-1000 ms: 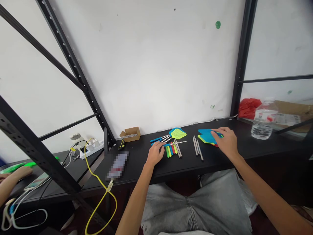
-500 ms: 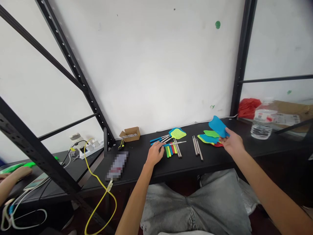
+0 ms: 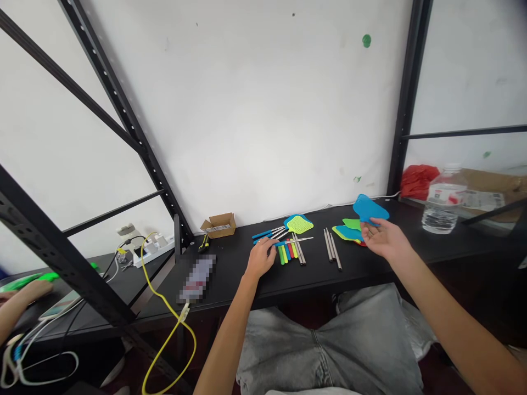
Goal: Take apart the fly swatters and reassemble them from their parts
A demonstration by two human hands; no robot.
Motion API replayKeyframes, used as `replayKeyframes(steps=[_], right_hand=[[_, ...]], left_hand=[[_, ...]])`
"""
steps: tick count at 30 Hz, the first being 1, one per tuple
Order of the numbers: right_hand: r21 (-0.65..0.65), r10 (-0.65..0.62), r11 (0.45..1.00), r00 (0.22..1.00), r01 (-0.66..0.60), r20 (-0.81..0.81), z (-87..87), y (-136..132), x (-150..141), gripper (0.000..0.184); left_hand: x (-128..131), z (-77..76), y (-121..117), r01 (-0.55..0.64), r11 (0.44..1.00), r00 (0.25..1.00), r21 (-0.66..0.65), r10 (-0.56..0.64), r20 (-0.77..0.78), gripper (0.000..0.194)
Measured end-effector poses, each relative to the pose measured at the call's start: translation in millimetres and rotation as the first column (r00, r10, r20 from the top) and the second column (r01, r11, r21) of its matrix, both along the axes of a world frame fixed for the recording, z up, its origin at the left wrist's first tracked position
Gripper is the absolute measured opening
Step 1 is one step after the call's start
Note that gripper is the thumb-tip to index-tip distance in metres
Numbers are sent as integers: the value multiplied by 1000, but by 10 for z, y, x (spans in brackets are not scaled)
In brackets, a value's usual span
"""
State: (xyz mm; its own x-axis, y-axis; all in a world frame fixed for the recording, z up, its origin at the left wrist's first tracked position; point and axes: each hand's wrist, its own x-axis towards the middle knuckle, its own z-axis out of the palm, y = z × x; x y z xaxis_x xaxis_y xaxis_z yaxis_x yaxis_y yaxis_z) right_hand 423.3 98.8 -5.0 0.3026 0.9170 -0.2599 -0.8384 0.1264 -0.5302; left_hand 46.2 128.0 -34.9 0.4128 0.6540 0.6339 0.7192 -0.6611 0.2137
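My left hand (image 3: 262,258) is closed on a metal rod with a blue handle (image 3: 280,243), its thin tip pointing right. My right hand (image 3: 385,237) holds a blue fly swatter head (image 3: 369,209) raised above the table. Below it lies a pile of green, blue and red swatter heads (image 3: 348,232), partly hidden by the hand. Several coloured handles (image 3: 285,254) lie beside my left hand, with metal tubes (image 3: 302,257) to their right. Another group of metal tubes (image 3: 334,251) lies further right. Behind my left hand, fly swatters with a yellow-green head (image 3: 300,224) and blue handles rest together.
A small open cardboard box (image 3: 220,226) stands by the wall, near a black-and-yellow tool (image 3: 204,243). A blurred-out phone-like item (image 3: 198,278) has a yellow cable (image 3: 164,300). A water bottle (image 3: 441,206) stands right. Another person's hand (image 3: 37,289) is at far left.
My right hand has turned the blue swatter head to a flatter, wider angle and shifted slightly left. My left hand has stayed still.
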Motion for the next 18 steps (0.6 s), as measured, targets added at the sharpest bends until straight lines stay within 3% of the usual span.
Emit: replayKeyframes(steps=[10, 15, 18], right_hand=[[117, -49, 993, 945, 11, 324, 19, -29, -132, 17], [101, 1, 994, 935, -39, 354, 62, -62, -211, 9], [106, -14, 994, 936, -25, 353, 49, -41, -210, 14]], left_hand=[[-3, -14, 6, -1, 1000, 1000, -4, 1, 4, 31], [-1, -5, 7, 2, 1000, 1000, -17, -2, 10, 30], [2, 1, 0, 8, 1000, 1000, -25, -8, 14, 30]])
